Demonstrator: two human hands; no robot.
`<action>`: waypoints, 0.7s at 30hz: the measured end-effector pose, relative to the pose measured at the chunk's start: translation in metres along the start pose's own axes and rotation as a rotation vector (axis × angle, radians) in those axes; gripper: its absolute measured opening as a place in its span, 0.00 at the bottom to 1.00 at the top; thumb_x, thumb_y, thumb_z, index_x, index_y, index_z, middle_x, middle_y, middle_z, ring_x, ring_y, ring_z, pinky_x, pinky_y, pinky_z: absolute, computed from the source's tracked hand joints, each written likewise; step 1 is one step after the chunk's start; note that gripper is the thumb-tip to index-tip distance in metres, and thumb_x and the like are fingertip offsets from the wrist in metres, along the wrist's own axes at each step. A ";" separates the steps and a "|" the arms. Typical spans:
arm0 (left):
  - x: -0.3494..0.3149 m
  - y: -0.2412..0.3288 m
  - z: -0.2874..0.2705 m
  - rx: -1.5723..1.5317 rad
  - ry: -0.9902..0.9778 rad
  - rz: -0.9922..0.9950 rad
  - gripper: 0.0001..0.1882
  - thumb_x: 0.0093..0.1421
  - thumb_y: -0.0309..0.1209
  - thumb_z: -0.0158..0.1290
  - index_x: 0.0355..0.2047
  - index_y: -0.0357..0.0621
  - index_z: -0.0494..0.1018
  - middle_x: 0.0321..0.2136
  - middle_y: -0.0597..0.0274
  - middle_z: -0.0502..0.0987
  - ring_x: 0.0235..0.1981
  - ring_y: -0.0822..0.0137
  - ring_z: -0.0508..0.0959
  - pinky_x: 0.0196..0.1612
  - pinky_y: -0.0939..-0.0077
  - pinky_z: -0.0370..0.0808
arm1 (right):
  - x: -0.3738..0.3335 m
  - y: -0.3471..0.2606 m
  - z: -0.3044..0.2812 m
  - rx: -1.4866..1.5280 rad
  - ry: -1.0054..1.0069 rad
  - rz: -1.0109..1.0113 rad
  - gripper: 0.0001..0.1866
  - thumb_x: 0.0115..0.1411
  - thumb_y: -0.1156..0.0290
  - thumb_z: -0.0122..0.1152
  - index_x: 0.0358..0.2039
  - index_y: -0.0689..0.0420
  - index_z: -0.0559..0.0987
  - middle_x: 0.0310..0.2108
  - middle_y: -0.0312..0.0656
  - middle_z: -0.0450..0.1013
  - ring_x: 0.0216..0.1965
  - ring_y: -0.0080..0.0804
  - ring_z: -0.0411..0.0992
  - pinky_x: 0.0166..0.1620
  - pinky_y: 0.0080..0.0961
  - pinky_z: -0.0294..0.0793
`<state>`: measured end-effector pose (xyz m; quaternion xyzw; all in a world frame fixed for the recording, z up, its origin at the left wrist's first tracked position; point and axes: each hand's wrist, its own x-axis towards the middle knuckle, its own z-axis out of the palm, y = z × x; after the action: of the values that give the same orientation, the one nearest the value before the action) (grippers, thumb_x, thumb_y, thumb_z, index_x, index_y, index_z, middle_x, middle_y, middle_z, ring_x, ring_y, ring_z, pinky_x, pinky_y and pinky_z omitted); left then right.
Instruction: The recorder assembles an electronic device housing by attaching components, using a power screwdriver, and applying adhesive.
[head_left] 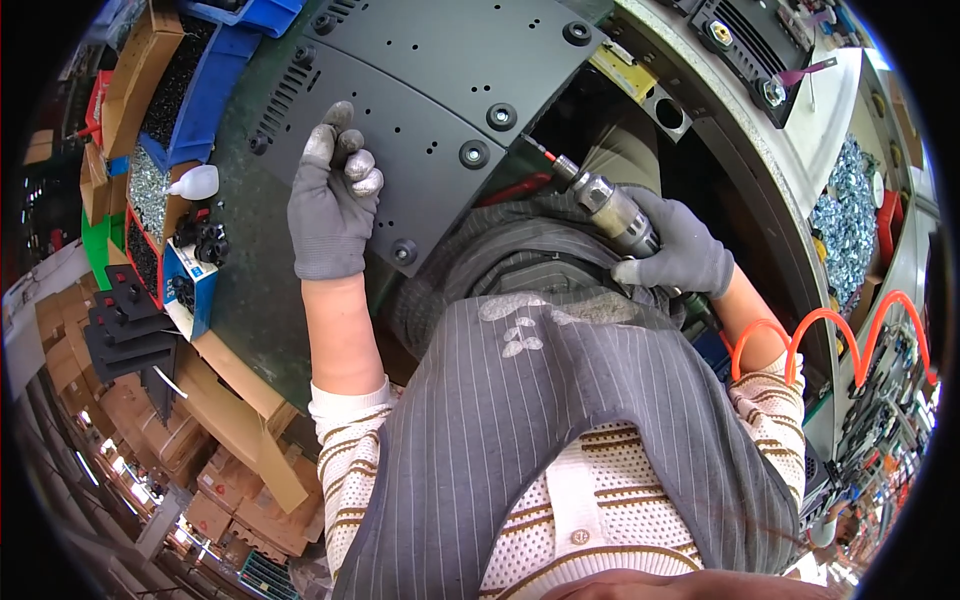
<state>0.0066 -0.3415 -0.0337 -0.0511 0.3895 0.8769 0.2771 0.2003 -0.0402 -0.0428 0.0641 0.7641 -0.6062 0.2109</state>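
My left hand (340, 200), in a grey glove with pale worn fingertips, is over a black metal panel (400, 125). Its fingers are curled in; whatever they may hold is hidden. The right hand (685, 245), gloved alike, wraps round a power screwdriver (618, 212) with a metal body. That tool's thin bit points up and left, its tip close to the panel's right edge. Round black feet with screws in their centres, such as this one (474, 154), sit along the panel's edges. A second black panel (460, 50) adjoins it on the far side.
Blue bins (205, 95) and cardboard boxes of small parts line the left, by a white squeeze bottle (194, 182). An orange coiled hose (822, 318) loops past my right arm. Many shiny screws (843, 215) lie farther right. A black slotted unit (750, 50) stands at far right.
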 end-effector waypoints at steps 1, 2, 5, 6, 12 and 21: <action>-0.002 0.001 -0.002 0.007 0.000 0.006 0.17 0.65 0.35 0.45 0.50 0.39 0.68 0.32 0.61 0.74 0.23 0.75 0.68 0.22 0.85 0.66 | 0.000 -0.001 -0.002 -0.031 -0.023 0.028 0.38 0.39 0.60 0.71 0.50 0.63 0.69 0.38 0.47 0.73 0.40 0.36 0.71 0.47 0.30 0.68; -0.005 0.001 -0.005 -0.026 -0.007 -0.016 0.17 0.65 0.36 0.45 0.49 0.39 0.68 0.30 0.61 0.74 0.21 0.75 0.67 0.20 0.85 0.64 | 0.000 -0.002 -0.003 -0.063 -0.047 0.054 0.38 0.38 0.59 0.70 0.50 0.63 0.70 0.38 0.47 0.73 0.40 0.36 0.71 0.47 0.30 0.68; -0.015 0.006 -0.003 -0.021 0.024 -0.030 0.17 0.65 0.39 0.45 0.47 0.40 0.70 0.26 0.63 0.74 0.18 0.75 0.66 0.17 0.84 0.61 | -0.011 0.001 -0.005 0.002 -0.004 -0.003 0.39 0.37 0.58 0.70 0.50 0.62 0.70 0.38 0.46 0.73 0.39 0.35 0.72 0.46 0.28 0.69; -0.018 0.006 -0.004 -0.019 -0.002 -0.049 0.18 0.65 0.40 0.46 0.47 0.40 0.70 0.26 0.64 0.74 0.18 0.75 0.66 0.17 0.84 0.61 | -0.016 -0.002 -0.008 0.041 -0.013 0.030 0.40 0.37 0.58 0.70 0.51 0.62 0.70 0.38 0.45 0.74 0.38 0.33 0.73 0.46 0.27 0.69; -0.038 0.002 0.002 -0.102 -0.085 -0.086 0.16 0.63 0.32 0.47 0.48 0.38 0.68 0.28 0.62 0.75 0.19 0.75 0.66 0.18 0.85 0.61 | -0.005 -0.045 0.007 0.130 -0.179 0.019 0.42 0.35 0.54 0.74 0.51 0.61 0.70 0.36 0.42 0.74 0.36 0.29 0.73 0.44 0.25 0.72; -0.056 0.007 0.001 -0.023 -0.040 -0.031 0.17 0.65 0.35 0.45 0.46 0.32 0.68 0.24 0.63 0.74 0.16 0.78 0.61 0.15 0.87 0.57 | 0.048 -0.084 0.052 0.168 -0.373 -0.145 0.35 0.41 0.63 0.73 0.49 0.62 0.70 0.34 0.41 0.72 0.34 0.27 0.71 0.40 0.25 0.71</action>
<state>0.0500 -0.3692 -0.0114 -0.0427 0.3731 0.8776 0.2980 0.1397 -0.1189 0.0044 -0.0872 0.6611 -0.6828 0.2984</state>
